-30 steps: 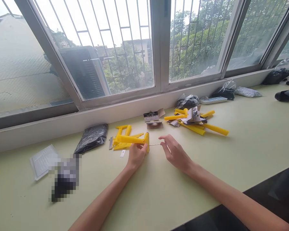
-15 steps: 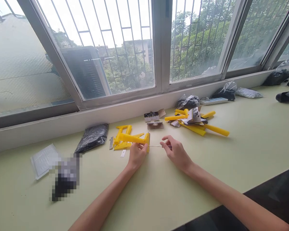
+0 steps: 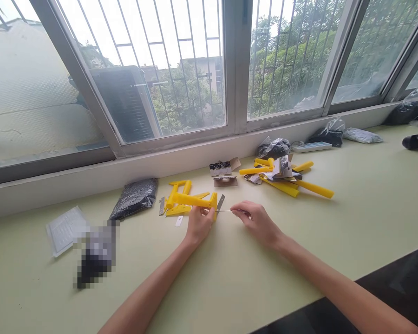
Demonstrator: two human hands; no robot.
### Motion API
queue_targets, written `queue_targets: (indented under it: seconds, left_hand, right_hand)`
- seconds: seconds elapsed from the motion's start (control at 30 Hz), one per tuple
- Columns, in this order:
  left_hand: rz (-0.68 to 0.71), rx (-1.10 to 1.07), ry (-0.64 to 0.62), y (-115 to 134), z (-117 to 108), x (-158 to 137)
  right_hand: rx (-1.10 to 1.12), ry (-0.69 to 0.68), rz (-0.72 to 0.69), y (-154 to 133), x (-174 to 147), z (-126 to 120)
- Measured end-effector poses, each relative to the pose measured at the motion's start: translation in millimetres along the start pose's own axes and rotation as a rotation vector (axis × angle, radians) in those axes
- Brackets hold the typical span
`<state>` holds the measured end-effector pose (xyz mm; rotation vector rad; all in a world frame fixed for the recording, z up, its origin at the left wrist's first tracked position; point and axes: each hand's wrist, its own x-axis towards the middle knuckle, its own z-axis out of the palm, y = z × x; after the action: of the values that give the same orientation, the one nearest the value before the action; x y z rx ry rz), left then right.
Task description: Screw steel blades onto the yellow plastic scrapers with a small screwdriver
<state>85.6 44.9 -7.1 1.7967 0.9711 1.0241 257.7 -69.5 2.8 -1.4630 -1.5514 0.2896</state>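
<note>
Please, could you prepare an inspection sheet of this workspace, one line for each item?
Surface: pale green tabletop, small dark specks at left.
Job's things: yellow tool, metal blade slanting out at its head; thin metal rod pointing at the head.
Clutter: yellow-handled pile, packaging, dark bags, clear plastic pack; one blurred item.
Grips: left grip holds the yellow tool; right grip holds the rod's other end.
Cables: possible cord by the pale strip, too small to tell.
Surroundings: windows with bars, trees outside.

Smooth, yellow plastic scraper point(image 3: 192, 200); flat grey metal blade point(image 3: 221, 201); shiny metal screwdriver point(image 3: 225, 210); smooth counter point(image 3: 237, 278); glossy, wrinkled black plastic bag point(image 3: 135, 197).
</note>
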Motion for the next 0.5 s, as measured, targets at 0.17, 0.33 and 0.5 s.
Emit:
queue_targets:
  seconds: [0.17,0.33,0.5]
  left_hand:
    - [-0.017,0.033,0.007,-2.5,-0.3,2.1]
    - [-0.023,0.039,-0.005,-3.2,-0.6,1.6]
    - [-0.033,0.062,0.001,-3.9,-0.8,2.0]
  right_hand:
    - [-0.028,-0.009,0.064,-6.0,-2.9,3.4]
    - [0.175,0.021,0.18,-8.2,0.0,2.9]
    - [0.32,-0.002,0.202,-1.4,4.3,3.0]
